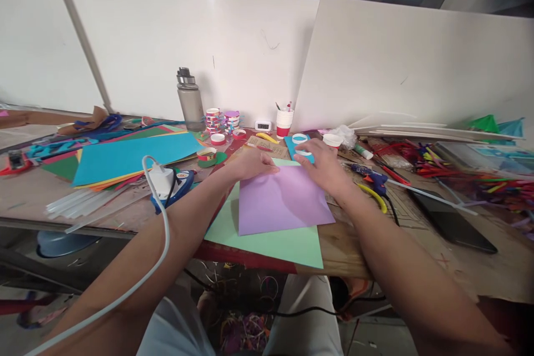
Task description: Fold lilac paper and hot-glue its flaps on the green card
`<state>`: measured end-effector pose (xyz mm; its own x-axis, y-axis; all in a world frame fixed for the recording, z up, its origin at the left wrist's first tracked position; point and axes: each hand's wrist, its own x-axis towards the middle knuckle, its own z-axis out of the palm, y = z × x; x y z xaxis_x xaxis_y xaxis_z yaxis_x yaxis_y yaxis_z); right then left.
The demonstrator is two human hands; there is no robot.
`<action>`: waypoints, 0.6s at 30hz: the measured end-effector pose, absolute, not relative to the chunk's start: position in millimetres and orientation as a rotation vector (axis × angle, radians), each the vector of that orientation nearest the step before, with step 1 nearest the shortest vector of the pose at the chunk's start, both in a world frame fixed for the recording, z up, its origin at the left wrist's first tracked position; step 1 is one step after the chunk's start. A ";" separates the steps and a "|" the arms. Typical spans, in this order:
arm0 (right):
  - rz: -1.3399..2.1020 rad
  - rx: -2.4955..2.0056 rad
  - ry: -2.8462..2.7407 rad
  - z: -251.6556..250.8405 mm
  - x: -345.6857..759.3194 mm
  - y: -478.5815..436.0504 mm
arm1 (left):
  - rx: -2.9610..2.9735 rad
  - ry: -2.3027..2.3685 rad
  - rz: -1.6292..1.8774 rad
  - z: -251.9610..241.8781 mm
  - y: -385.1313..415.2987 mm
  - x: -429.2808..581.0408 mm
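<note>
A sheet of purple paper (283,200) lies over a light green sheet (267,247) at the table's front edge. My left hand (255,163) is closed at the purple sheet's far left corner, its fingers pinched on the edge. Over the far right part of that sheet, my right hand (320,160) is open with its fingers bent and apart; whether its fingertips touch the paper I cannot tell. Just beyond the right hand lie a blue sheet (291,147) and white paper rings (300,138).
Stacked coloured sheets (137,158) and clear glue sticks (83,200) lie left, near a plugged-in power strip (179,186). A glue gun (371,178) and a black phone (453,219) are right. A bottle (190,103) and paper cup (285,122) stand behind. A white cable crosses my left arm.
</note>
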<state>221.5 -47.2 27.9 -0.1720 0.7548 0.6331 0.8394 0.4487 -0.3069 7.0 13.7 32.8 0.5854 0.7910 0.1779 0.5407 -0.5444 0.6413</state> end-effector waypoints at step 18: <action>0.035 -1.440 -2.385 32.9 204.8 -48.2 | 2.286 1.052 0.444 39.1 4.2 7.2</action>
<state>204.8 -48.2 32.9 -0.4203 0.8615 0.2849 0.8527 0.4824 -0.2007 7.2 4.2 39.1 0.6341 0.7711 0.0573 0.5787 -0.5224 0.6263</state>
